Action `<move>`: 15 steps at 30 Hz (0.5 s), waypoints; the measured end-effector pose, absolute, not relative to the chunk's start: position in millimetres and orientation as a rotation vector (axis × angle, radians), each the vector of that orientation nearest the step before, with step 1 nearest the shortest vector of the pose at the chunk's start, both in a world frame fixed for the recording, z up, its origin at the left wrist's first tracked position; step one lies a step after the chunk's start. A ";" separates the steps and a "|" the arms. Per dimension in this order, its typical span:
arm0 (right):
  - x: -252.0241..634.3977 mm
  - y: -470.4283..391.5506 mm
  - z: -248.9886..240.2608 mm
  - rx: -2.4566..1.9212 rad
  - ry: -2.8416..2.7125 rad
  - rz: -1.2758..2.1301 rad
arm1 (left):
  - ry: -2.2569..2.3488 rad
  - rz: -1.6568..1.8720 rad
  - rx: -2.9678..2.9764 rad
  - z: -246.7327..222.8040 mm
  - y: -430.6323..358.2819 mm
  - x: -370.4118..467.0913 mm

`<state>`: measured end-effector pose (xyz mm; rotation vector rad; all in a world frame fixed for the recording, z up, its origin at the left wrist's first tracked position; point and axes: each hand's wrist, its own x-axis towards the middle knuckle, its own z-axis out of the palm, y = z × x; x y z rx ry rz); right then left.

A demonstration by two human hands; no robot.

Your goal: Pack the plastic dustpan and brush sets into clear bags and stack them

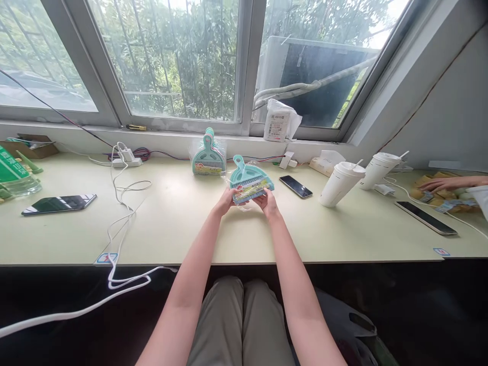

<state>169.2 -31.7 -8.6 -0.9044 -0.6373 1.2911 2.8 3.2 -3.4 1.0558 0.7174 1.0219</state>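
Note:
A small mint-green dustpan and brush set (249,178) in clear plastic wrap is held just above the table, its handle pointing away from me. My left hand (225,201) grips its lower left corner. On the lower right corner, my right hand (267,202) is closed with the thumb on top. A colourful label runs across the set's front. Behind it, a stack of similar wrapped dustpan sets (209,156) stands against the wall under the window.
A phone (296,186) and two white lidded cups (341,184) (379,171) stand to the right. White cables (121,229) cross the table on the left, near a tablet-like device (59,204). At far right, another person's hand (438,184) rests over yellow packages (453,195).

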 end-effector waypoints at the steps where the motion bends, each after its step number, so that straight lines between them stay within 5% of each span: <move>1: 171.5 -30.8 -9.8 -1.001 -0.665 1.341 | 0.757 1.007 1.028 -5.3 8.1 -2.4; 4: 174.8 -30.1 -15.0 -1.325 -0.881 1.222 | 0.972 1.053 0.864 -11.5 22.5 -18.1; 11: 178.3 -30.7 -20.9 -1.407 -1.598 0.100 | 0.881 1.056 0.696 -9.1 27.1 -43.4; 15: 188.1 -17.3 -23.4 -1.323 -1.849 -0.039 | 0.896 0.973 0.747 -4.9 24.1 -43.6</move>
